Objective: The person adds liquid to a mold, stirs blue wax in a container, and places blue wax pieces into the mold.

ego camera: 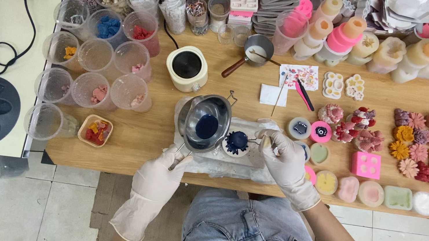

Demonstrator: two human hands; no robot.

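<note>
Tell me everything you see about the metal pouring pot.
The pot is a small, shiny steel pitcher with a round open mouth, a thin wire handle at its far rim and a long handle toward the person. It holds dark blue liquid pooled at the bottom. The gloved left hand grips the long handle, holding the pot tilted above the wooden table, beside the dark blue flower mould on the white tray.

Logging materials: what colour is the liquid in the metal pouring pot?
Dark blue liquid in the metal pouring pot, head view.
</note>
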